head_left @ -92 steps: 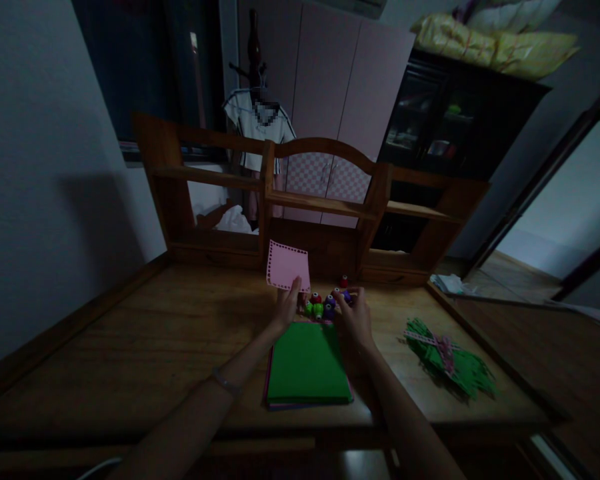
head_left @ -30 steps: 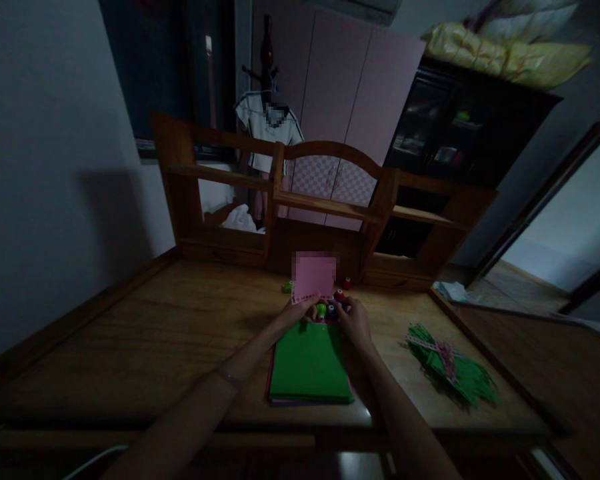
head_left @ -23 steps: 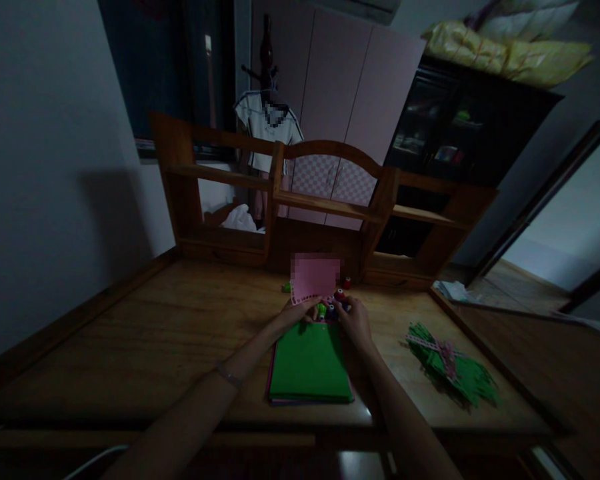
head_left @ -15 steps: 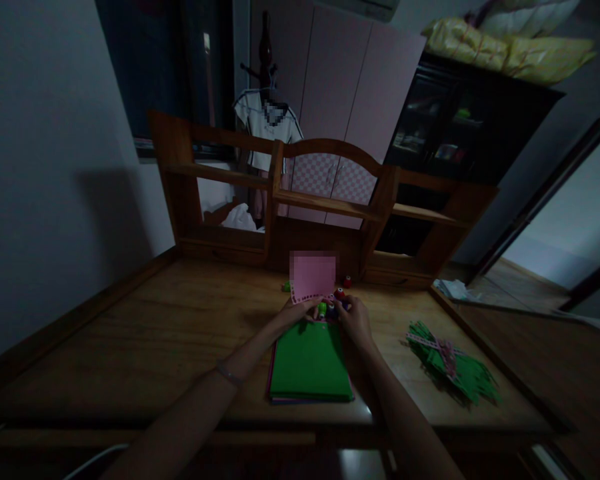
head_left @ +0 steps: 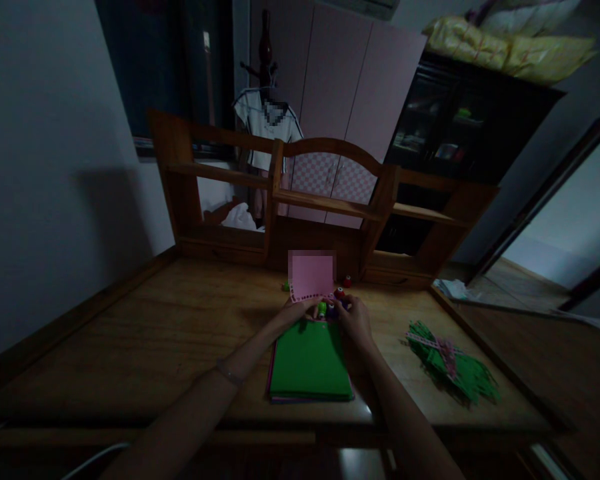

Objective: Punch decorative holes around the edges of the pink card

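A pink sheet point(head_left: 312, 275) with a row of punched holes along its lower edge stands raised over the far end of a stack of green sheets point(head_left: 311, 363). My left hand point(head_left: 301, 309) is closed on its lower edge, fingers pointing right. At the right end of that edge my right hand point(head_left: 355, 317) is closed too, its fingertips at the pink border and partly hidden. Between the hands are small round figures: a green one point(head_left: 322, 309), a dark blue one point(head_left: 331, 311) and a red one point(head_left: 340, 293).
On the right of the wooden desk point(head_left: 180, 333) lies a pile of cut green strips point(head_left: 460, 373) with pink holed strips on top. Another red figure point(head_left: 347, 281) and a green one point(head_left: 286, 286) stand behind. A wooden shelf unit point(head_left: 330, 200) lines the desk's back.
The pink sheet has shifted very slightly to the left. Both hands keep nearly the same position.
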Demonstrator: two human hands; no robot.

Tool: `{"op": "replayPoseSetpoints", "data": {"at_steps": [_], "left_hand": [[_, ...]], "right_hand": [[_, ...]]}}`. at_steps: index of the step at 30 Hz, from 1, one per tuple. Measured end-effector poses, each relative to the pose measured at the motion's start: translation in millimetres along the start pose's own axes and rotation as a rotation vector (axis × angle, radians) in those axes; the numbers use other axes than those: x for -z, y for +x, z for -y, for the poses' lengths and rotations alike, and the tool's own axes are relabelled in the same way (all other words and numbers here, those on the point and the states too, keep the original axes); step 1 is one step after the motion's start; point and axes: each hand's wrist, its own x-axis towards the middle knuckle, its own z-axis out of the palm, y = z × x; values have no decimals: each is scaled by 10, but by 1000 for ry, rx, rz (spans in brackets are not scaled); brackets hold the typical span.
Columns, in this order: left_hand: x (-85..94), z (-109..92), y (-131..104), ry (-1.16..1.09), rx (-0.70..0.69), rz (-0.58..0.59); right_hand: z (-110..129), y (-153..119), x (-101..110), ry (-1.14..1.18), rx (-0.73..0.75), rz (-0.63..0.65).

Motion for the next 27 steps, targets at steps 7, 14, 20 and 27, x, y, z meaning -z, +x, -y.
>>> {"op": "replayPoseSetpoints", "data": {"at_steps": [7,14,20,27], "left_hand": [[0,-29,-23,0,-3,13],[85,-45,30,96,-62,-288],[214,-59,55,152,-75,-386],[195,-4,95,151,-74,-397]], "right_hand": [[-2,10,17,-2,5,22],[24,-3,36,-21,10,7],[1,0,22,-37,23,-13],[30,-10,52,0,40,-75]]}}
